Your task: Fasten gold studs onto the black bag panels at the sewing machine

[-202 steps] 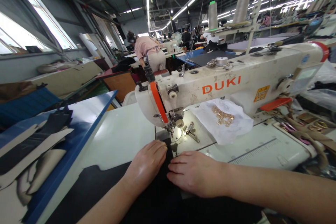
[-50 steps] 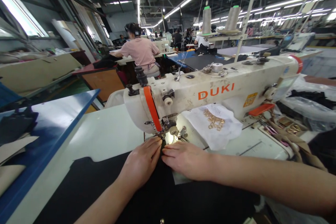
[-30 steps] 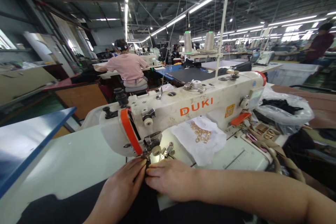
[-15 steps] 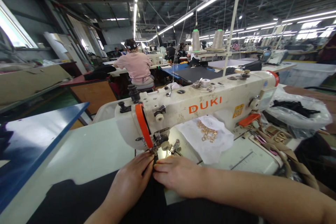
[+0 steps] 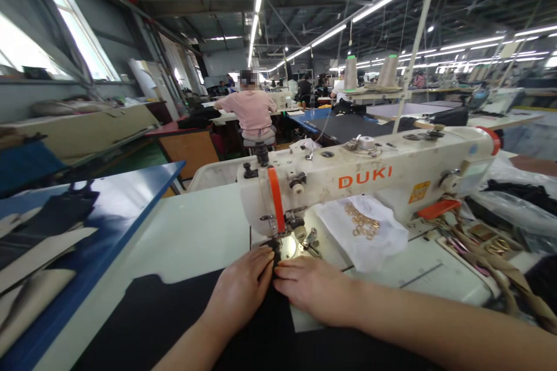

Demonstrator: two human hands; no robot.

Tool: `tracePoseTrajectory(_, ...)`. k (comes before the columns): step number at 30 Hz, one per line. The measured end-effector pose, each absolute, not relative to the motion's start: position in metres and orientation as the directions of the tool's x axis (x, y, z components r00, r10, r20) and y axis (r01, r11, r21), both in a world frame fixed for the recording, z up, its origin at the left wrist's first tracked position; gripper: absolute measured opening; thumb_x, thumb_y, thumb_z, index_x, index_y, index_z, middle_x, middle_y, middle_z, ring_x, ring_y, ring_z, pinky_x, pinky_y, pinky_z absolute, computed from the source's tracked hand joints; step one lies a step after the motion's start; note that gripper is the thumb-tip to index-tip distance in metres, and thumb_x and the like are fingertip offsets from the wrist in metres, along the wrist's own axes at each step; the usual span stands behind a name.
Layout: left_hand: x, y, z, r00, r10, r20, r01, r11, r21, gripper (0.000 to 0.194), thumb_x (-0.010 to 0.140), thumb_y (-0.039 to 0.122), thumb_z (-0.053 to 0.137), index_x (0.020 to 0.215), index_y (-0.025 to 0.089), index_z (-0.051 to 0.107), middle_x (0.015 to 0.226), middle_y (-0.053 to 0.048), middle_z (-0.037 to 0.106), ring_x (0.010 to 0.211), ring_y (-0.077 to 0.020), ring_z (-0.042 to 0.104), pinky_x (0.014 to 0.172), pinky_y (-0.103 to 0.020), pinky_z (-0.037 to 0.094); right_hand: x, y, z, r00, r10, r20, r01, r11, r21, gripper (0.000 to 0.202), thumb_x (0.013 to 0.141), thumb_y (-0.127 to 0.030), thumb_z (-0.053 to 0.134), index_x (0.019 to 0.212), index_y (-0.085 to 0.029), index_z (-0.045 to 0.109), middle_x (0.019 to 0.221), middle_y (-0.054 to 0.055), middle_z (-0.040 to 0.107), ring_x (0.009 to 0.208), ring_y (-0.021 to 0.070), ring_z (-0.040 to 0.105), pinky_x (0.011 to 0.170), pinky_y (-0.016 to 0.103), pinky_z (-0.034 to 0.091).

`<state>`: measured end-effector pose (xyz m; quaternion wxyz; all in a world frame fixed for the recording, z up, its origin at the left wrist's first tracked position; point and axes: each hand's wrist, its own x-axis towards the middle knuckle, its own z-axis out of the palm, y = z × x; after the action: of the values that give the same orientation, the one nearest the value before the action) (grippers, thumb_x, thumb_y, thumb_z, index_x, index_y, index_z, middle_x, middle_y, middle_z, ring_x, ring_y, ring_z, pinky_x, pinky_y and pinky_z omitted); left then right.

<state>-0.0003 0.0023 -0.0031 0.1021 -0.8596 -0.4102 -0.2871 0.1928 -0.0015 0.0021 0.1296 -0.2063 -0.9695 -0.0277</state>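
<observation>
Black fabric [image 5: 174, 313] lies across the pale sewing table and runs up under the needle area of a white DUKI sewing machine [image 5: 322, 177]. My left hand [image 5: 243, 284] rests on the fabric just left of the needle area, fingers together and pressing on it. On the other side, my right hand [image 5: 311, 290] has its fingers closed at the fabric's narrow edge strip, close to the left fingertips. A small lamp lights the spot beside the presser foot, whose tip is partly hidden by fabric and fingers.
Gold metal rings [image 5: 362, 221] lie on a white cloth [image 5: 387, 246] under the machine arm. A blue table [image 5: 117, 214] with cut pieces stands left. Straps and a plastic bag are right. A person in pink [image 5: 250, 111] sits ahead.
The view has turned left, so the machine and hands appear farther right and more of the blue table shows. Both hands keep nearly the same place at the needle area.
</observation>
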Motion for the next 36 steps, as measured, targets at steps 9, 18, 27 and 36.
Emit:
tracePoseTrajectory(9,-0.010,-0.046,0.008,0.397,0.773,0.495,0.793,-0.560,0.240,0.022,0.084,0.013,0.050,0.101,0.017,0.062,0.104,-0.009,0.066,0.100,-0.0211,0.061,0.090,-0.039,0.053,0.179,-0.037,-0.007,-0.861,0.382,0.335,0.368,0.924,-0.106,0.025,0.089,-0.019,0.051,0.111,-0.012,0.060,0.117,0.010,0.062,0.112,0.0198,0.054,0.102,0.032,0.040)
tracePoseTrajectory(18,0.012,-0.037,0.015,0.248,0.874,0.419,0.806,-0.425,0.411,0.011,0.078,0.012,0.061,0.072,0.019,0.066,0.082,-0.002,0.068,0.086,-0.0170,0.060,0.084,-0.030,0.050,0.187,-0.045,0.002,-0.829,0.457,0.321,0.379,0.883,-0.278,0.033,0.086,-0.012,0.052,0.117,-0.016,0.062,0.121,0.009,0.062,0.115,0.0223,0.055,0.101,0.037,0.044)
tracePoseTrajectory(27,-0.091,-0.123,0.068,-0.343,0.927,0.154,0.843,0.231,0.486,0.031,0.080,0.033,0.057,0.109,0.023,0.061,0.121,-0.003,0.061,0.114,-0.0204,0.052,0.103,-0.033,0.036,0.194,-0.043,-0.008,-0.816,0.438,0.377,0.360,0.896,-0.261,0.033,0.090,-0.018,0.046,0.120,-0.020,0.062,0.125,0.008,0.060,0.114,0.0223,0.056,0.097,0.039,0.048)
tracePoseTrajectory(36,-0.175,-0.191,0.085,-0.375,0.881,-0.290,0.635,0.472,0.612,0.037,0.064,0.051,0.062,0.079,0.018,0.067,0.071,-0.004,0.068,0.077,-0.0272,0.064,0.070,-0.034,0.048,0.195,-0.045,-0.006,-0.774,0.390,0.499,0.347,0.920,-0.182,0.031,0.090,-0.017,0.044,0.112,-0.019,0.066,0.115,0.009,0.065,0.105,0.0221,0.063,0.090,0.037,0.053)
